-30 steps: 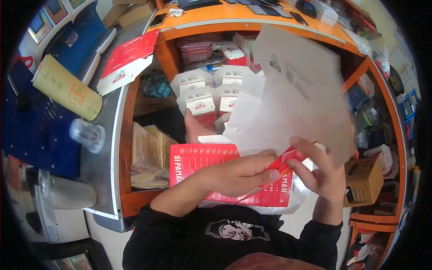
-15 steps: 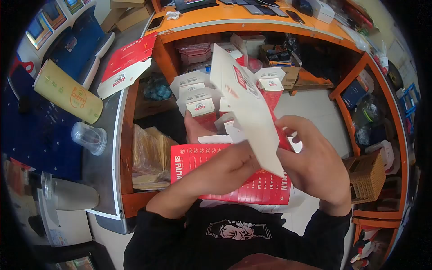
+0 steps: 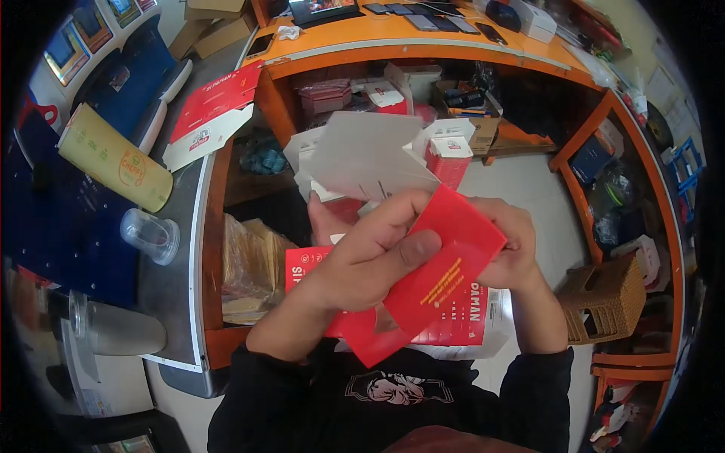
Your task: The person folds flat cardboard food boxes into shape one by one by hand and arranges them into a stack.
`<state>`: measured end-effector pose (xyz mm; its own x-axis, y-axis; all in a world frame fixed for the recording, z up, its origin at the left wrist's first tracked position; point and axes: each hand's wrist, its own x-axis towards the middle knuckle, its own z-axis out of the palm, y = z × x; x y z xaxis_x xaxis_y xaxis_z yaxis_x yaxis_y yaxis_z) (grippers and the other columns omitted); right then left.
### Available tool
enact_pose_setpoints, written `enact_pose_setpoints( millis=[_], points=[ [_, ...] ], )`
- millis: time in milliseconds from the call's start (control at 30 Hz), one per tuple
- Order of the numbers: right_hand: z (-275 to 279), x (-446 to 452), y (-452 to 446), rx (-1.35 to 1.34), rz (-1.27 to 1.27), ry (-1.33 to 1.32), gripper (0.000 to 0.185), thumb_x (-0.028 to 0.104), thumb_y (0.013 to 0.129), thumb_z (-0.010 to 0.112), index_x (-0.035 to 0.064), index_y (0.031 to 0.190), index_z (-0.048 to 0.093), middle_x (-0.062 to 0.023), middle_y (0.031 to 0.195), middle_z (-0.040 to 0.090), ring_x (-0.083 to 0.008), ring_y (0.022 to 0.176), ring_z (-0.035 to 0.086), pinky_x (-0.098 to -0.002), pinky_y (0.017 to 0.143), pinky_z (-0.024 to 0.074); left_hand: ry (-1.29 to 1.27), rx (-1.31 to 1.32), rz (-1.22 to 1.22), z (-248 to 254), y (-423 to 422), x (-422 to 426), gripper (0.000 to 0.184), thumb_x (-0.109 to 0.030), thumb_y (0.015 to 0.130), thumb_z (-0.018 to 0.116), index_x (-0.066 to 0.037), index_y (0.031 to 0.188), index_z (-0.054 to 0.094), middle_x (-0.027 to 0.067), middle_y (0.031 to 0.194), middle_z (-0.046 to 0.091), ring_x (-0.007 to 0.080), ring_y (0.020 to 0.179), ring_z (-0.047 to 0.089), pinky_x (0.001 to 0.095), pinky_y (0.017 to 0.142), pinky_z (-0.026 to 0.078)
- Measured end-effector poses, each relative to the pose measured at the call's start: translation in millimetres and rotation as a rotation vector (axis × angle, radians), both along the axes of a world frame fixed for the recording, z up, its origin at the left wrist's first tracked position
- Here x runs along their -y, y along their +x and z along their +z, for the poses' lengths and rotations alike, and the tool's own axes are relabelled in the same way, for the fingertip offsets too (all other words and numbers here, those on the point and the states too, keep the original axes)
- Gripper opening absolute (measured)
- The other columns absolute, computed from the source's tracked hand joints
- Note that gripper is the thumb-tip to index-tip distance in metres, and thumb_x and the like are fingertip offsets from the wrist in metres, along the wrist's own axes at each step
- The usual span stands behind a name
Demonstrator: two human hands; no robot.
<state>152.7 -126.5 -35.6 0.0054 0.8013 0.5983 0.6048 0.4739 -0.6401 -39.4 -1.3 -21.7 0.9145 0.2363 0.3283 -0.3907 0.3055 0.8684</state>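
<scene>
A red carton (image 3: 453,264) with white inner faces and yellow print is tilted in front of me, partly folded. My left hand (image 3: 385,260) grips it from the left, thumb pressed on the red face. At its right edge, my right hand (image 3: 513,241) has its fingers curled around the board, partly hidden behind it. A pale panel (image 3: 366,151) extends beyond my hands, seemingly part of this carton. Below lies a fanned stack of flat red "SI PAMAN" cartons (image 3: 472,309). Folded red-and-white boxes (image 3: 451,151) stand farther off, some hidden by the panel.
An orange desk (image 3: 423,45) carries several phones. To the left, a grey counter (image 3: 177,302) holds a flat red carton (image 3: 215,109), a yellow cylinder (image 3: 117,158) and a clear cup (image 3: 151,232). A woven basket (image 3: 612,298) stands at right, wrapped brown bundles (image 3: 253,264) at left.
The carton has turned, bringing its red printed face toward me and its pale panel away to the left. My left hand has shifted from behind the board, its thumb now on the red face.
</scene>
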Motion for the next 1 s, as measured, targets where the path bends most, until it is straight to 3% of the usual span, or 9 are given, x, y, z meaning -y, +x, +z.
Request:
enact_pose_setpoints(
  millis=[67, 167, 267, 333, 400, 533, 700, 800, 1000],
  points=[
    [-7.6, 7.6, 1.5, 0.027, -0.089, -0.026, 0.06, 0.018, 0.068, 0.09, 0.001, 0.121, 0.067, -0.0164, 0.118, 0.071, -0.03, 0.108, 0.07, -0.0375, 0.092, 0.054, -0.009, -0.051, -0.005, 6.0, -3.0, -3.9, 0.031, -0.017, 0.107, 0.052, 0.0, 0.133, 0.048, 0.0054, 0.123, 0.056, 0.0106, 0.118, 0.053, 0.0277, 0.101, 0.042],
    [5.1, 9.4, 3.1, 0.141, -0.204, -0.022, 0.056, 0.018, 0.068, 0.091, 0.0025, 0.117, 0.069, -0.0171, 0.12, 0.07, -0.0298, 0.11, 0.069, -0.0381, 0.091, 0.054, 0.209, -0.057, 0.079, 4.8, -2.6, -11.4, 0.031, -0.018, 0.108, 0.051, -0.001, 0.134, 0.047, 0.0063, 0.122, 0.06, 0.0096, 0.112, 0.057, 0.0268, 0.098, 0.045],
    [15.9, -3.4, -8.4, 0.194, -0.346, 0.176, 0.053, 0.022, 0.066, 0.091, 0.005, 0.113, 0.071, -0.0157, 0.124, 0.068, -0.0327, 0.115, 0.065, -0.0411, 0.09, 0.0533, -0.02, -0.163, 0.156, 4.1, 0.4, -20.5, 0.032, -0.016, 0.104, 0.055, 0.0, 0.132, 0.05, 0.0103, 0.123, 0.064, 0.0153, 0.11, 0.063, 0.031, 0.098, 0.049],
    [14.4, -4.3, -21.6, 0.183, -0.373, 0.313, 0.052, 0.026, 0.066, 0.091, 0.0069, 0.11, 0.073, -0.0139, 0.126, 0.066, -0.0353, 0.117, 0.063, -0.0432, 0.09, 0.0528, -0.141, -0.076, 0.293, 3.7, 11.6, -22.4, 0.03, -0.018, 0.105, 0.054, -0.003, 0.131, 0.05, 0.01, 0.116, 0.068, 0.0141, 0.104, 0.066, 0.0293, 0.091, 0.053],
    [12.4, 4.0, -34.6, 0.296, -0.319, 0.315, 0.05, 0.029, 0.066, 0.09, 0.0084, 0.109, 0.073, -0.0121, 0.125, 0.066, -0.0367, 0.117, 0.062, -0.0443, 0.089, 0.0528, -0.155, -0.018, 0.426, 1.5, 21.0, -26.8, 0.028, -0.022, 0.107, 0.051, -0.005, 0.13, 0.048, 0.0103, 0.111, 0.07, 0.0129, 0.101, 0.067, 0.0278, 0.086, 0.055],
    [9.5, 9.8, -43.3, 0.673, -0.253, 0.237, 0.044, 0.029, 0.069, 0.085, 0.0088, 0.106, 0.074, -0.0111, 0.119, 0.067, -0.0329, 0.11, 0.064, -0.0401, 0.079, 0.0555, -0.207, -0.012, 0.43, -13.2, 37.9, -27.2, 0.024, -0.02, 0.108, 0.05, -0.006, 0.127, 0.047, 0.0121, 0.112, 0.069, 0.0136, 0.095, 0.07, 0.0286, 0.081, 0.058],
    [10.4, 19.1, -35.4, 0.726, -0.312, 0.288, 0.039, 0.028, 0.071, 0.082, 0.0082, 0.104, 0.074, -0.0113, 0.115, 0.069, -0.0324, 0.105, 0.067, -0.0369, 0.071, 0.0576, -0.403, 0.016, 0.346, -18.2, 43.3, -32.2, 0.022, -0.02, 0.107, 0.05, -0.007, 0.125, 0.048, 0.0123, 0.116, 0.067, 0.018, 0.106, 0.068, 0.0359, 0.092, 0.057],
    [18.3, 18.9, -39.0, 0.678, -0.371, 0.312, 0.035, 0.024, 0.072, 0.08, 0.0079, 0.103, 0.074, -0.0105, 0.114, 0.07, -0.0319, 0.104, 0.068, -0.0372, 0.071, 0.0583, -0.541, 0.043, 0.313, -23.4, 45.8, -27.3, 0.022, -0.021, 0.107, 0.051, -0.008, 0.125, 0.047, 0.0135, 0.122, 0.064, 0.0216, 0.112, 0.066, 0.0405, 0.097, 0.056],
    [27.3, 15.6, -47.3, 0.866, -0.374, 0.384, 0.024, 0.013, 0.071, 0.078, 0.0077, 0.094, 0.075, -0.0075, 0.108, 0.072, -0.0355, 0.104, 0.069, -0.0386, 0.074, 0.0582, -0.578, 0.027, 0.297, -15.5, 48.1, -23.3, 0.025, -0.024, 0.107, 0.052, -0.009, 0.126, 0.046, 0.0128, 0.126, 0.062, 0.0232, 0.117, 0.063, 0.043, 0.1, 0.054]
  ],
)
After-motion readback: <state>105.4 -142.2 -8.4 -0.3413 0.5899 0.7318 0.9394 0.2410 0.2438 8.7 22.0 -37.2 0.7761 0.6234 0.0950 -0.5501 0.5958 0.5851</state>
